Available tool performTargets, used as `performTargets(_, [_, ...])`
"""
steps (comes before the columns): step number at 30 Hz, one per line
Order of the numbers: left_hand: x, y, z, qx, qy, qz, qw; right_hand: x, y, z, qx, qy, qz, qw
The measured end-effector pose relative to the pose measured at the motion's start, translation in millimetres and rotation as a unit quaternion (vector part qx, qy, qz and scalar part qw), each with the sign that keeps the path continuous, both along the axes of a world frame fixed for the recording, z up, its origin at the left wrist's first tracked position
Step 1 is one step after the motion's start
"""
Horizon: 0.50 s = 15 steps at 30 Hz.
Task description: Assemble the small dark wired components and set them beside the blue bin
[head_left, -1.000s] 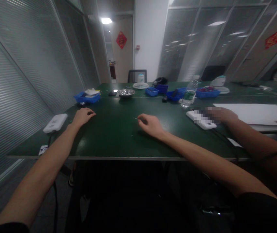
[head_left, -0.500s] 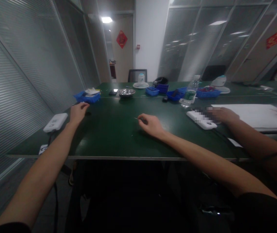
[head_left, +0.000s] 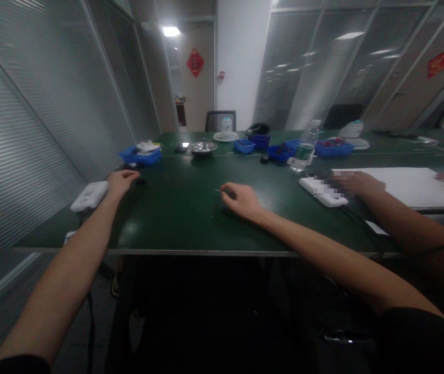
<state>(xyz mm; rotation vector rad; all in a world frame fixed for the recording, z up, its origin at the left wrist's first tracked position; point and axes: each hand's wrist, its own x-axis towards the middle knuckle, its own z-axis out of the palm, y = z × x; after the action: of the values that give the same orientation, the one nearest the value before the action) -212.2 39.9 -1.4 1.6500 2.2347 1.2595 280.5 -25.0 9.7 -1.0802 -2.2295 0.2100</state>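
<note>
My right hand (head_left: 241, 200) rests on the green table (head_left: 175, 218) with thumb and fingertips pinched together. From the pinch a thin, pale, needle-like piece (head_left: 217, 190) sticks out to the left. On the table's left side, my left hand (head_left: 118, 183) has its thumb and fingers drawn together. Whatever may be between them is too small to make out. A small dark patch (head_left: 140, 181), perhaps an object or a shadow, shows right beside its fingertips. Just beyond that hand is a blue basket (head_left: 139, 156) with papers in it.
A white power-bank-like box (head_left: 90, 196) lies left of my left arm. Farther back are a metal bowl (head_left: 203, 149), a phone (head_left: 182, 148) and several blue baskets. A water bottle (head_left: 305, 148) stands at right, near another person's hand (head_left: 356, 183) and white paper (head_left: 412, 184).
My left hand has come down slightly and toward me, away from the blue basket. My right hand has stayed in place with the needle-like piece. The other person's hands have shifted slightly.
</note>
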Motion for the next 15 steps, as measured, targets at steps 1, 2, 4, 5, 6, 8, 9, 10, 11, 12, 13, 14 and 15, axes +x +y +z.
performTargets(1, [-2.5,1.5,-1.3,0.0,0.002,-0.002,1.0,0.1,-0.2,0.2,-0.002,0.0,0.001,1.0])
performTargets(2, [-5.2,2.9,-2.6,0.0,0.004,-0.005,1.0,0.1,-0.2,0.2,-0.003,0.001,0.002,1.0])
performTargets(4, [-10.9,5.5,-5.3,-0.004,0.003,-0.014,1.0,0.3,0.2,-0.3,-0.004,0.002,0.003,1.0])
performTargets(5, [-13.6,6.7,-6.8,-0.008,0.0,-0.019,1.0,0.4,0.5,-0.8,-0.003,0.003,0.003,1.0])
performTargets(6, [-16.0,7.8,-8.2,-0.011,-0.001,-0.025,1.0,0.5,0.8,-1.3,-0.001,0.003,0.003,1.0])
performTargets(8, [-19.7,9.4,-10.7,-0.018,-0.004,-0.035,0.999,0.6,1.1,-1.9,0.002,0.003,0.005,1.0])
performTargets(9, [-20.9,9.9,-11.6,-0.02,0.0,-0.037,0.999,0.6,1.1,-2.0,0.002,0.003,0.007,1.0])
performTargets(10, [-21.7,10.2,-12.3,-0.021,0.007,-0.037,0.999,0.6,1.1,-2.0,0.001,0.003,0.008,1.0])
performTargets(11, [-22.2,10.4,-12.8,-0.023,0.016,-0.036,0.999,0.6,1.0,-1.8,0.0,0.003,0.009,1.0])
performTargets(12, [-22.5,10.4,-13.2,-0.026,0.026,-0.037,0.999,0.6,1.1,-1.7,-0.002,0.002,0.009,1.0])
performTargets(13, [-22.8,10.5,-13.6,-0.03,0.035,-0.039,0.998,0.5,1.2,-1.6,-0.002,0.001,0.007,1.0])
performTargets(14, [-23.0,10.6,-14.0,-0.034,0.04,-0.043,0.998,0.5,1.5,-1.7,-0.002,0.001,0.006,1.0])
performTargets(15, [-23.4,11.0,-14.6,-0.038,0.04,-0.046,0.997,0.4,1.8,-2.0,-0.002,0.0,0.005,1.0])
